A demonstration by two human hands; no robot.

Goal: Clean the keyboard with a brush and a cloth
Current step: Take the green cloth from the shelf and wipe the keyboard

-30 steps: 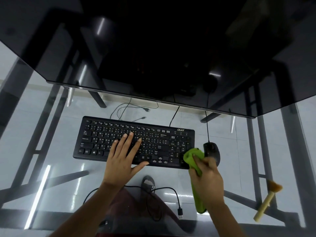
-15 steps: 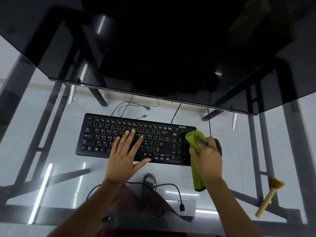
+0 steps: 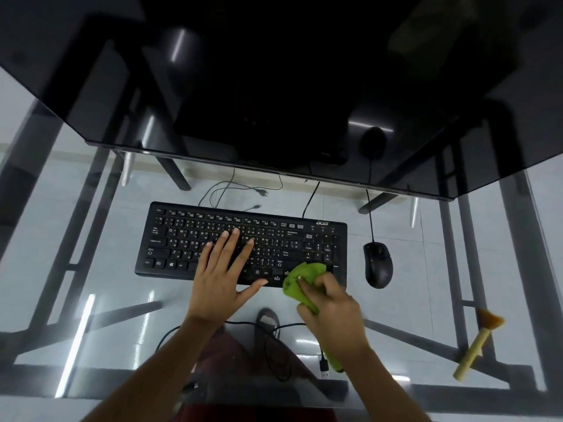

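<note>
A black keyboard (image 3: 189,236) lies on the glass desk (image 3: 91,269). My left hand (image 3: 222,275) rests flat on its middle keys with fingers spread. My right hand (image 3: 332,309) grips a bunched green cloth (image 3: 301,277) and presses it on the keyboard's front right corner, near the arrow keys. The cloth's tail hangs below my wrist. A brush (image 3: 475,345) with a pale wooden handle and tan bristles lies on the desk at the far right, away from both hands.
A black mouse (image 3: 377,263) sits just right of the keyboard, its cable running back under the dark monitor (image 3: 274,86). Cables lie on the floor beneath the glass. The desk's metal frame shows through.
My right hand has dragged the cloth from the keyboard's upper right corner down and left to its front right corner, uncovering the mouse. My left hand stayed on the keys.
</note>
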